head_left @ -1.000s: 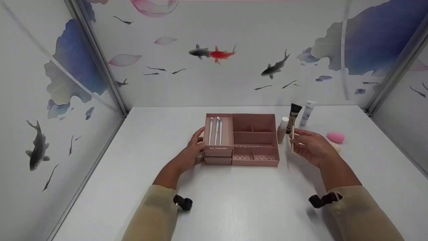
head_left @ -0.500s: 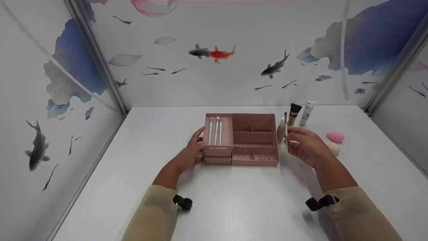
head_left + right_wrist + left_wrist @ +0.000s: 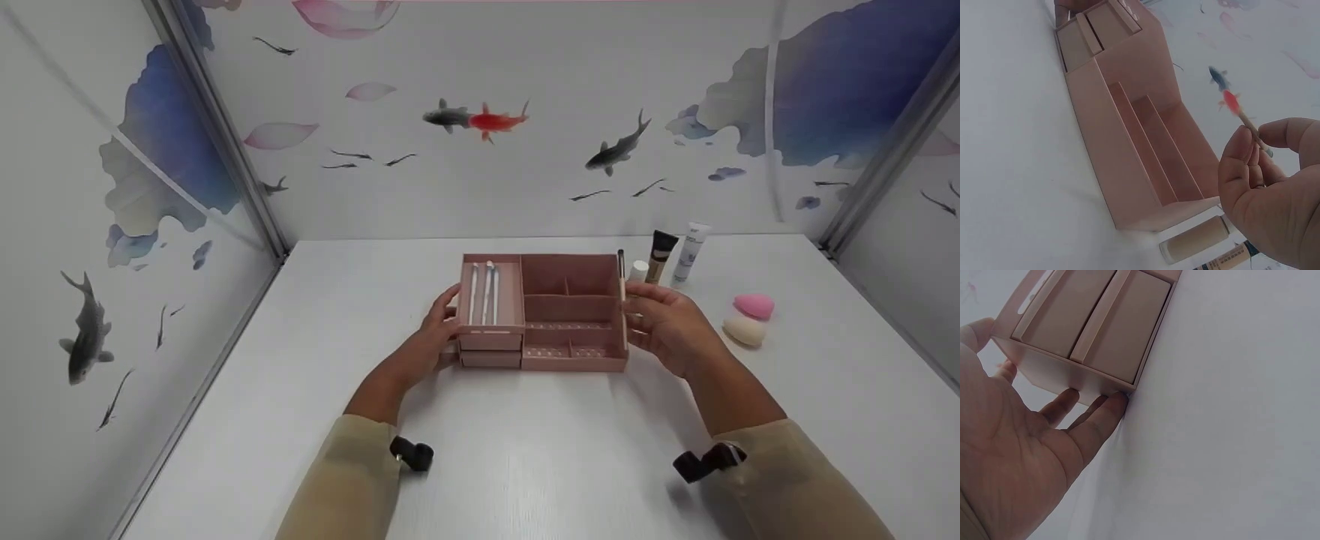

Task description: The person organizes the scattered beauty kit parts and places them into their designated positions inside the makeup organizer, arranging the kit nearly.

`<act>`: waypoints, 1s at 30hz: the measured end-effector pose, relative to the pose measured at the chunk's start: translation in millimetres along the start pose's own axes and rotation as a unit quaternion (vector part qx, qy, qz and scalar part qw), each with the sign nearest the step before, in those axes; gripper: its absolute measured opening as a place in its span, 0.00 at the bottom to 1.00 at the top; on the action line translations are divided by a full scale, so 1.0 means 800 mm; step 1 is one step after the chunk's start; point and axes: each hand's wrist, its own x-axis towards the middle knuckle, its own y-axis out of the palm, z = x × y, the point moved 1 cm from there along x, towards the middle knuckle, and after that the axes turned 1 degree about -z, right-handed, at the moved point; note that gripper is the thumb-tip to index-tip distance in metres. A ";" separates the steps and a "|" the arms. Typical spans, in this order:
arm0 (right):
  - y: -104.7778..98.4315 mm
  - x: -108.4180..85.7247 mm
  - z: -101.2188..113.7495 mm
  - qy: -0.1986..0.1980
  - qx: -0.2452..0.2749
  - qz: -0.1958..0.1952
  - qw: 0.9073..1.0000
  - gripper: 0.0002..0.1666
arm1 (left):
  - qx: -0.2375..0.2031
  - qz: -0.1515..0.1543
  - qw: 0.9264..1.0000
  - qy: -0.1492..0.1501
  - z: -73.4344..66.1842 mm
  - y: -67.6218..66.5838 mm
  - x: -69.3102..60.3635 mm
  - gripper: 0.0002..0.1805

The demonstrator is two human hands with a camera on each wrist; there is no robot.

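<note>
A pink desk organizer (image 3: 574, 366) stands on the white table, with two drawers (image 3: 1126, 326) on its left side. My left hand (image 3: 424, 341) rests its fingertips against the organizer's left wall, thumb near the upper edge. Between thumb and fingers my right hand (image 3: 667, 326) pinches a slim makeup brush (image 3: 621, 266) with a dark tip and a pale handle. It is held upright at the organizer's right edge; whether it touches the wall I cannot tell. Three thin white sticks (image 3: 490, 292) lie in the top left tray, and no items show in the right compartments.
Behind my right hand stand a white-capped bottle (image 3: 638, 270), a black-capped tube (image 3: 660, 255) and a white tube (image 3: 691, 251). Farther right, a pink makeup sponge (image 3: 754, 306) sits beside a beige one (image 3: 745, 331). Printed wall panels (image 3: 480, 195) enclose the table.
My right hand has carried the brush leftward, from beside the tubes to the organizer's right edge. The beige sponge now shows fully. My left hand stays where it was.
</note>
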 end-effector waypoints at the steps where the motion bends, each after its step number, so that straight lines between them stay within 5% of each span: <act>1: 0.003 -0.001 0.000 -0.004 -0.001 -0.001 1.000 0.24 | 0.000 0.002 1.000 0.002 0.000 0.000 0.000 0.34; 9: 0.032 0.002 -0.007 -0.036 -0.006 0.019 0.999 0.16 | 0.001 0.001 1.000 0.003 -0.003 0.002 -0.003 0.32; 30: 0.109 0.034 -0.013 -0.006 -0.008 0.013 1.000 0.29 | 0.030 0.019 0.999 0.018 0.006 -0.004 0.001 0.33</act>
